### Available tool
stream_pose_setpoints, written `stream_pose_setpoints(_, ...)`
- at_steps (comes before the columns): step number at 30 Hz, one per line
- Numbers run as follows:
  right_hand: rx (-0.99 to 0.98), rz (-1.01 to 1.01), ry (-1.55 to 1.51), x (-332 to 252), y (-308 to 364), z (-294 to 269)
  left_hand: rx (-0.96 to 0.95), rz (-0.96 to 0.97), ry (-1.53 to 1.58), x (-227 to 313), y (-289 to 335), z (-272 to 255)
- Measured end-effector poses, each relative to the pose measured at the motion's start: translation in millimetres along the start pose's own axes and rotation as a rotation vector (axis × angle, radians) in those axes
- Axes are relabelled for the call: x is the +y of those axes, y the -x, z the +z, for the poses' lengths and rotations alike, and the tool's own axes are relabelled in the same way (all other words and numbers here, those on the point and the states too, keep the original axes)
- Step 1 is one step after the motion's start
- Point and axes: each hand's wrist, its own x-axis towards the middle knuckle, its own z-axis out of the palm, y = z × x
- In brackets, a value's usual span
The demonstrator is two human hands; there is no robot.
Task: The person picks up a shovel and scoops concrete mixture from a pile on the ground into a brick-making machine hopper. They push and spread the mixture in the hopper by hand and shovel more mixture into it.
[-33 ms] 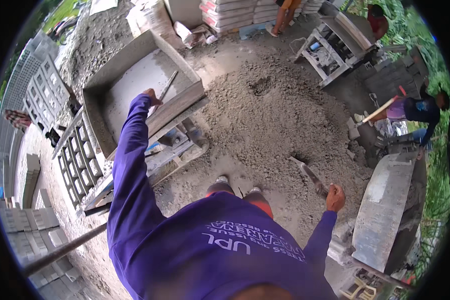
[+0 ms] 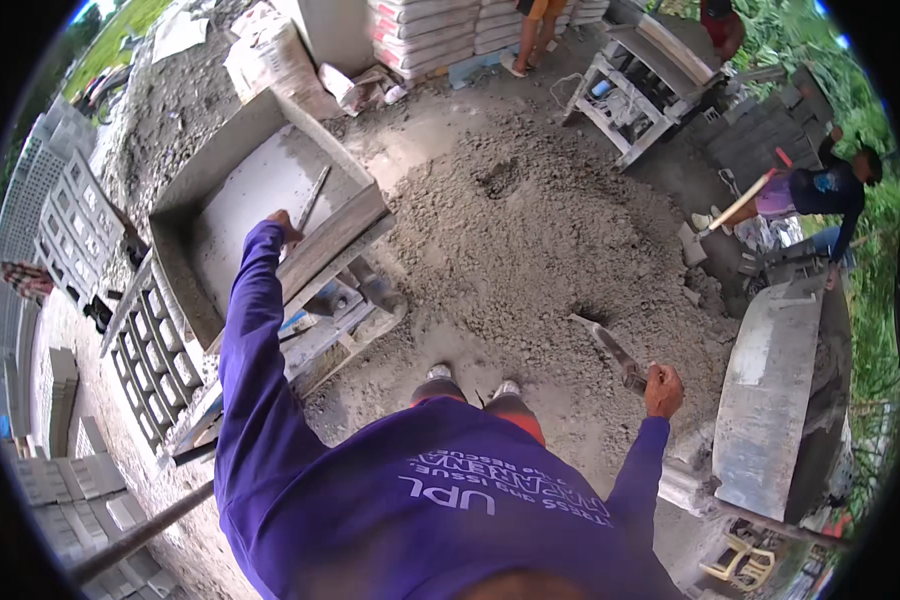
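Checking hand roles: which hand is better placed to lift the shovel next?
Right, probably: the right hand is at the shovel, apparently gripping its end; the left hand is away at the rim of the tray.

1. Left hand (image 2: 283, 226): at 10 o'clock, at the near wall of a shallow rectangular tray (image 2: 342, 234). Contact with the slim bar (image 2: 315, 198) lying in the tray cannot be determined.
2. Right hand (image 2: 663, 390): at 4 o'clock, closed around the near end of a shovel-like tool (image 2: 613, 349). The tool's far end meets the grey mixture pile (image 2: 530, 230), which extends toward 2 o'clock.
3. Openwork block rows (image 2: 155, 355): at 9 o'clock, beside the tray.
4. Stacked sacks (image 2: 423, 35): at 12 o'clock.
5. Curved metal drum (image 2: 767, 390): between 3 and 4 o'clock.
6. Co-worker (image 2: 820, 194): between 2 and 3 o'clock, bent over, near a pale wooden handle (image 2: 741, 208).
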Motion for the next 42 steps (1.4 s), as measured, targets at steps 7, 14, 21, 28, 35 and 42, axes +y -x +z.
stream_pose_setpoints(7, 0.052, 0.087, -0.012, -13.9, 53.9, -3.1, -0.272, -0.053, 0.354, 8.9, 4.0, 5.0)
stream_pose_setpoints(14, 0.102, -0.022, 0.027, -28.6, 118.1, -9.9, -0.021, 0.1, 0.303, 50.8, 45.4, -26.4)
stream_pose_setpoints(21, 0.075, 0.086, 0.02, 19.1, 150.9, -14.6, 0.028, 0.382, -0.51, -5.1, -19.7, 17.1)
stream_pose_setpoints(28, -0.001, 0.052, -0.112, 44.9, 164.7, -38.9, 0.444, -0.098, -0.044, 38.1, 42.7, -135.9)
stream_pose_setpoints(35, -0.597, 0.18, -0.723, 69.7, 117.8, -42.5, 0.463, 0.436, 0.957, 279.9, 260.0, -140.7)
stream_pose_setpoints(42, -0.833, 0.368, -1.487, 134.7, 45.0, -29.7, -0.373, 0.588, 1.482, 664.9, 384.9, 60.3)
